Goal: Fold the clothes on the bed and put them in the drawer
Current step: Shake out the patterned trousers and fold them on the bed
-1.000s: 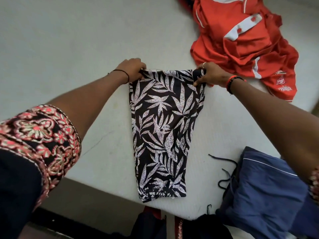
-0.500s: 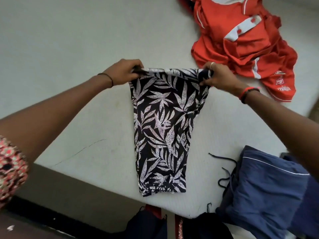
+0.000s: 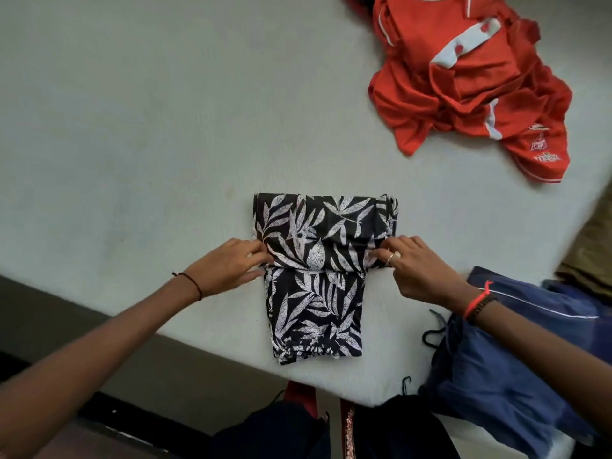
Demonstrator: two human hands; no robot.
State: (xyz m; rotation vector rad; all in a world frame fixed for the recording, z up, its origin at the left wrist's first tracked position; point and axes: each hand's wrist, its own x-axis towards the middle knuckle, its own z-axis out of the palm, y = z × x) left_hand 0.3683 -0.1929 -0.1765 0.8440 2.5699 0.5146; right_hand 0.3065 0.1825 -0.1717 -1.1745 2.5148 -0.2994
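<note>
A black garment with a white leaf print (image 3: pixel 318 293) lies on the white bed (image 3: pixel 149 127) near its front edge. Its far part is doubled over toward me, so a wide upper layer covers the narrower lower part. My left hand (image 3: pixel 231 265) pinches the left corner of the doubled-over edge. At the right corner, my right hand (image 3: pixel 412 265), with a ring on one finger, pinches that same edge. Both hands rest low on the cloth.
A crumpled red and white garment (image 3: pixel 463 87) lies at the far right of the bed. A blue garment with a dark drawstring (image 3: pixel 496 359) sits at the near right corner. An olive cloth (image 3: pixel 592 253) shows at the right edge. No drawer is in view.
Both hands have carried the garment's far edge toward me and laid it over the middle, so the garment is now folded roughly in half.
</note>
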